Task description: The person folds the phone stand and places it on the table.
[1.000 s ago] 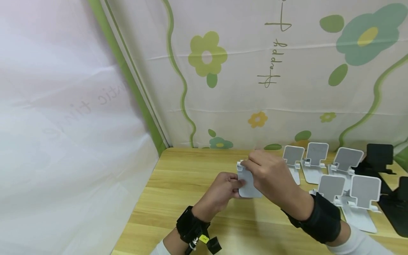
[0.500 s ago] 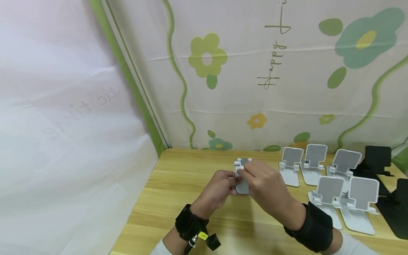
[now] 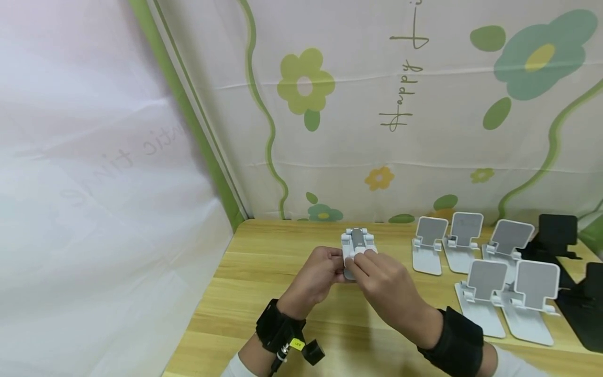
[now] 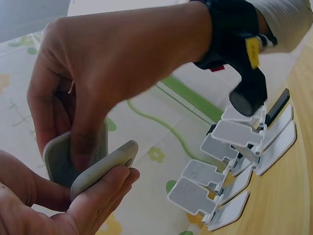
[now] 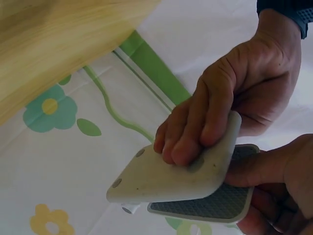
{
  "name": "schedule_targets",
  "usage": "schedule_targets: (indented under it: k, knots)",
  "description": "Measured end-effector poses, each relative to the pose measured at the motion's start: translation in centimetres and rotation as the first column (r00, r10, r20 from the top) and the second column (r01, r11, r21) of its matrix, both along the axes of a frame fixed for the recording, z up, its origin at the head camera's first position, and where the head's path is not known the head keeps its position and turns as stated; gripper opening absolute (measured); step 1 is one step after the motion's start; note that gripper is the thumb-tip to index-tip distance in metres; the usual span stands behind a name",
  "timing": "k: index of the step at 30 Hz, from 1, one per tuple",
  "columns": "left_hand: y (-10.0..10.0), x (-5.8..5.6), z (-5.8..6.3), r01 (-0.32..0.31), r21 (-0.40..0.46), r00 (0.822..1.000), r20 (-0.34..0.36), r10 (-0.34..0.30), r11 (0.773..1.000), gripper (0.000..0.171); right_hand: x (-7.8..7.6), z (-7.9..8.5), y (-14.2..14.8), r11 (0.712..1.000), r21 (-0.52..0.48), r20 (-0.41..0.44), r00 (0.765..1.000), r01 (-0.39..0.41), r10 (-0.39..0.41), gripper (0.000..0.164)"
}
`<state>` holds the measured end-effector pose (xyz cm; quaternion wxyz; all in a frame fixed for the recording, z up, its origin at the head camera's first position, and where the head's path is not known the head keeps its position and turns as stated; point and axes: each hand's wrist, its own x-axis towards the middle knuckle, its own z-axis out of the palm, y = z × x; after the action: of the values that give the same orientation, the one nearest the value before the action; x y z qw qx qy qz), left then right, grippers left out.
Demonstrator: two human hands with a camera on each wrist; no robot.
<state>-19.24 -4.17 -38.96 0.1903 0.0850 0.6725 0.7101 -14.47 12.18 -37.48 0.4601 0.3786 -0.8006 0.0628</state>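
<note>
Wooden tabletop (image 3: pixel 245 283): runs along the bottom of my head view, in front of a flower-print curtain (image 3: pixel 339 146).
Left hand (image 3: pixel 322 269): I see it gripping the base plate, fingers across its underside.
White folding phone stand (image 3: pixel 358 240): held between both hands over the tabletop, its two plates at an angle in my right wrist view.
Right hand (image 3: pixel 386 280): pinching the grey-padded plate, thumb on the pad.
White stands (image 3: pixel 538 284): I count five, unfolded, standing near the right hand.
Black stands (image 3: pixel 558 230): two, farthest right.
</note>
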Motion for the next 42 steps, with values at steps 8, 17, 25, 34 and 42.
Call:
schedule_targets:
  k: [8, 17, 25, 34, 42]
  knots:
    - [-0.3, 0.1, -0.1, 0.005, 0.006, 1.0, 0.012, -0.005, 1.0, 0.032, 0.1, -1.0, -0.2, 1.0, 0.016, -0.014, 1.0, -0.009, 0.009, 0.013]
    - [-0.6, 0.0, -0.5, -0.017, -0.006, 1.0, 0.002, 0.018, 1.0, 0.032, 0.0, -1.0, 0.4, 0.999, -0.031, 0.178, 0.984, -0.021, 0.026, 0.033]
    - [-1.0, 0.2, 0.3, -0.003, -0.001, 1.0, -0.015, 0.003, 1.0, 0.035, -1.7, 1.7, 3.6, 0.927, -0.341, 0.703, 0.697, 0.155, 0.142, 0.036]
    - [-0.7, 0.6, 0.9, 0.032, 0.016, 0.999, 0.004, -0.032, 0.999, 0.035, -3.6, 1.4, 5.4, 0.838, -0.43, 0.897, 0.052, 0.336, 0.439, 0.066]
    - [-0.5, 0.5, 0.7, 0.047, 0.024, 0.999, 0.017, -0.047, 0.999, 0.035, -4.1, 0.9, 5.8, 0.767, -0.535, 0.797, -0.09, 0.354, 0.597, 0.062]
